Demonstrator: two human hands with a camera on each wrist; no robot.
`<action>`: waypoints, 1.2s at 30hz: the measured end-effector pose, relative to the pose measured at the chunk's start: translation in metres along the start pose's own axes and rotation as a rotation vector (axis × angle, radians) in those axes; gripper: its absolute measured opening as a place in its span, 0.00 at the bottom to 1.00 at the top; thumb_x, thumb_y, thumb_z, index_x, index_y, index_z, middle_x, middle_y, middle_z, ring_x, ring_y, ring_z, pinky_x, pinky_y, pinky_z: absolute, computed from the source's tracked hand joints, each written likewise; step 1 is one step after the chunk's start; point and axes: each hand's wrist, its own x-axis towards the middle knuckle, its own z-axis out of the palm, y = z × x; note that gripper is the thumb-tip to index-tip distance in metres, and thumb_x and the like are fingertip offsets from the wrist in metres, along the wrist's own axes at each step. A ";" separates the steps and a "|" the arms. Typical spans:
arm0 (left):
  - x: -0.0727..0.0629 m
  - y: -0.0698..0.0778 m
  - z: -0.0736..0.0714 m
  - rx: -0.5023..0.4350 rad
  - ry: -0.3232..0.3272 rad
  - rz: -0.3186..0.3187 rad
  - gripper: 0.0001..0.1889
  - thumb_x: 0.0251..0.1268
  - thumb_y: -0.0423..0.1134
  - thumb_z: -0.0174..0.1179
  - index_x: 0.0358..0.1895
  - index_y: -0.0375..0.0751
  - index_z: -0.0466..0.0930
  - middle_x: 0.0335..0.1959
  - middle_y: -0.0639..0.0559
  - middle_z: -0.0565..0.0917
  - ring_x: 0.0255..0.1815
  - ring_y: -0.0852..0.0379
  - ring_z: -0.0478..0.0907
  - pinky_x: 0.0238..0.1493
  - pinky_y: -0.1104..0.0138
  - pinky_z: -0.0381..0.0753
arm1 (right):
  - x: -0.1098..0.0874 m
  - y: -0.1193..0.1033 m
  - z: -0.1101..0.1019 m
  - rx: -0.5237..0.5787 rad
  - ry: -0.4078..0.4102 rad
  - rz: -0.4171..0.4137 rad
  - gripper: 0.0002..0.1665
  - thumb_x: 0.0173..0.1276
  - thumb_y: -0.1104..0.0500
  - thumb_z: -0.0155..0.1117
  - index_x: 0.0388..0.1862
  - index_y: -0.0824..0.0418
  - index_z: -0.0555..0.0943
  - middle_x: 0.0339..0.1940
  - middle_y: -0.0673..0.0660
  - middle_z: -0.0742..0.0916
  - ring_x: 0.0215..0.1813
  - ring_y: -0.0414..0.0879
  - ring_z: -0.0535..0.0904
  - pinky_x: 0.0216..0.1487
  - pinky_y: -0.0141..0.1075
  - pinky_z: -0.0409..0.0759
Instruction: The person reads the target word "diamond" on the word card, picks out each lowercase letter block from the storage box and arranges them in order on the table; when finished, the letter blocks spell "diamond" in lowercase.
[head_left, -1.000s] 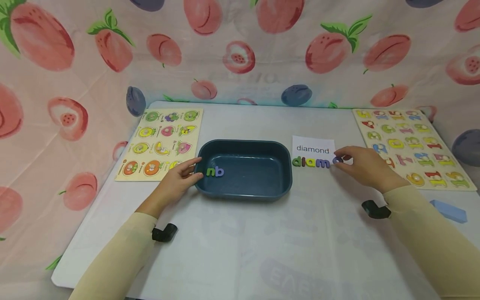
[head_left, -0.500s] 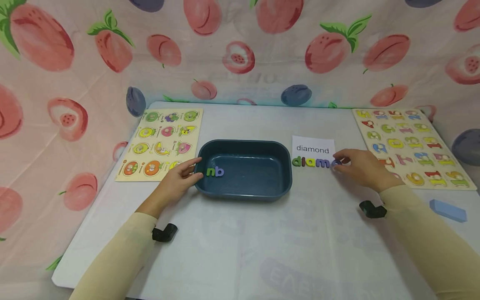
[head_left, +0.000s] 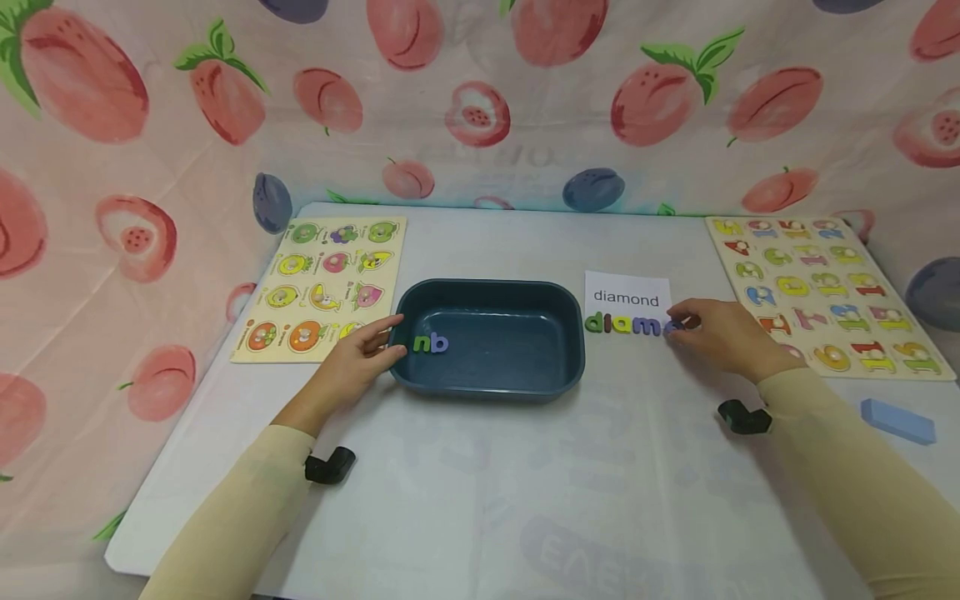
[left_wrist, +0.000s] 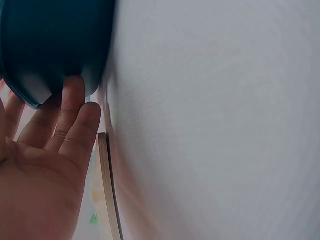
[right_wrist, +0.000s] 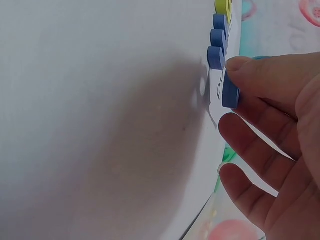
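Cream is the colour of the fruit board (head_left: 302, 287) by the back left corner of the white worktop (head_left: 480, 500). Next is the left hand (head_left: 360, 360), fingers spread and nearly straight, touching the left end of the dark blue tub (head_left: 502, 346). A hard push there might slide the tub into the letters, since its right side is just beside them. In the tub's left end lie a green n (head_left: 422, 343) and a purple b (head_left: 439, 342); a bump could shake them about. Then, nearer the worktop's back edge than its front, comes the diamond card (head_left: 630, 283), with a green d (head_left: 593, 322), red i (head_left: 607, 323), yellow a (head_left: 620, 325) and purple m (head_left: 645, 326) along its bottom edge. The right hand (head_left: 723, 333) has thumb and finger squeezed on a purple letter (right_wrist: 230, 94) just right of the m. Its shape is mostly hidden, and I can't tell if it touches the worktop. Put too far left, it might knock the m crooked; a slipping pinch might make it flip. By the back right corner is the number board (head_left: 810, 290); a wide swing of the right arm might nudge the blue block (head_left: 897, 421) near the right edge.
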 end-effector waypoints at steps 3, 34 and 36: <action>0.000 0.000 0.000 -0.001 -0.003 0.002 0.31 0.74 0.47 0.60 0.77 0.49 0.64 0.75 0.39 0.65 0.74 0.42 0.63 0.68 0.51 0.68 | 0.001 0.000 0.001 -0.002 -0.004 0.008 0.25 0.73 0.53 0.62 0.63 0.65 0.76 0.55 0.69 0.82 0.56 0.64 0.74 0.56 0.61 0.74; 0.000 0.001 0.000 -0.006 0.000 -0.010 0.31 0.73 0.48 0.61 0.76 0.52 0.65 0.75 0.42 0.65 0.74 0.44 0.64 0.67 0.51 0.69 | 0.007 0.003 0.001 -0.007 -0.044 0.029 0.25 0.73 0.60 0.58 0.66 0.67 0.74 0.57 0.72 0.79 0.55 0.65 0.73 0.57 0.63 0.73; 0.000 0.000 0.000 -0.007 -0.003 -0.006 0.31 0.73 0.48 0.61 0.76 0.52 0.65 0.75 0.42 0.65 0.74 0.44 0.64 0.67 0.51 0.69 | 0.008 0.003 0.002 -0.011 -0.032 0.023 0.25 0.73 0.60 0.59 0.65 0.68 0.74 0.56 0.72 0.80 0.55 0.65 0.74 0.57 0.63 0.73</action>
